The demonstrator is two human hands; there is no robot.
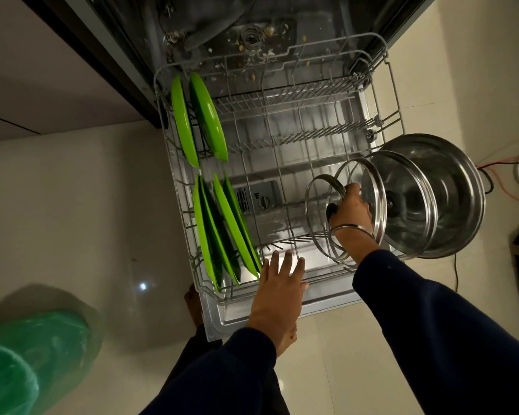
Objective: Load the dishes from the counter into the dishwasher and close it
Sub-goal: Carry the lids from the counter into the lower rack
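In the pulled-out grey wire dishwasher rack (282,163), the right hand (349,209) grips a round glass lid (322,217) to stand up; the left hand (279,283) hovers open.

The middle of the lower rack (282,139) is open wire, free from above. 6 green plates (206,115) stand on edge along its left side, blocking that flank. At the right, upright glass lids (372,190) and a steel lid (450,187) crowd the near corner.
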